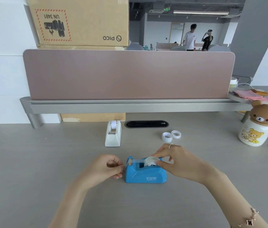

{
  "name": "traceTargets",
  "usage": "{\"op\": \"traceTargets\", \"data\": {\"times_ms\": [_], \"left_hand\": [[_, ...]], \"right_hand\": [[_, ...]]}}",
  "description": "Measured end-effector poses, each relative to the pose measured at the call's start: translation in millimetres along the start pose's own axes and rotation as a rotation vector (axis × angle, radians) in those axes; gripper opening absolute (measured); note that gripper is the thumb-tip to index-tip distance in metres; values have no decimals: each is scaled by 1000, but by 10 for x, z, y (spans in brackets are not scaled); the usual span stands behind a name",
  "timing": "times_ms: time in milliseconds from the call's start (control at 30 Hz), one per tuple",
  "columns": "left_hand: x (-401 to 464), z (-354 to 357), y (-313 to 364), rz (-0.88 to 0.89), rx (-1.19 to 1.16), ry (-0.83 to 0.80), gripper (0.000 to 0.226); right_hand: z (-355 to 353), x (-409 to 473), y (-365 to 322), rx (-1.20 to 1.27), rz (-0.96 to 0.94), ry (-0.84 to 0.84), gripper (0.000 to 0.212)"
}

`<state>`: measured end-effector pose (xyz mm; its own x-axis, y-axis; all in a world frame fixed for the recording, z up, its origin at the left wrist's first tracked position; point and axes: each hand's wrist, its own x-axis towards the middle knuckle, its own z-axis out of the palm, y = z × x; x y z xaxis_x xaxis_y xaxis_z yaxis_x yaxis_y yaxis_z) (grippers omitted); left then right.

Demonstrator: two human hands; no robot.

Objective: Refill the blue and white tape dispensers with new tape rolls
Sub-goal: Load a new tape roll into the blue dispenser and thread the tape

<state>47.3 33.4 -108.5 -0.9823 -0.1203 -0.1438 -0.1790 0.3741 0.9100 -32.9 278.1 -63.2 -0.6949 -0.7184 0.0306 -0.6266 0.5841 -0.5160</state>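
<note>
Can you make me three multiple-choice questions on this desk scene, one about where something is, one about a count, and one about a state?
1. Where is the white tape dispenser?
A. Behind the blue tape dispenser, near the cable slot
B. On the cardboard box
C. In the left hand

2. How many loose rings lie on the desk?
A. None
B. Two
C. Five

3. What is the state of the blue dispenser's tape roll?
A. Missing
B. Seated, with a strip stretched to the cutter
C. Lying on the desk

Answers: 1 A, it stands farther back. 2 B, two side by side. 3 B, the right hand holds the roll and the left hand pinches the strip.
</note>
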Motion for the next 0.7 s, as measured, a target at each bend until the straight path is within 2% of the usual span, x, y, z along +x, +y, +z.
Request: {"op": "traceTargets", "data": {"times_ms": [133,267,467,600,633,700], "left_hand": [[-24,7,-32,28,2,21,8],[-14,67,-73,69,147,83,13],[41,105,-46,58,270,56,13],[11,-8,-56,18,-56,-81,47],[5,-30,-73,22,-125,-123,46],[-14,-49,-74,28,-131,-158,31]], "right_hand": [[3,2,-3,0,3,1,25],[4,-1,-9,-1,2,2,25],[8,-10,-10,-23,-12,16,24],[2,-34,-8,-28,7,-1,26],[-8,-37,-10,-26,15,-15,29],[-23,-41,-5,-28,25,-37,37]]}}
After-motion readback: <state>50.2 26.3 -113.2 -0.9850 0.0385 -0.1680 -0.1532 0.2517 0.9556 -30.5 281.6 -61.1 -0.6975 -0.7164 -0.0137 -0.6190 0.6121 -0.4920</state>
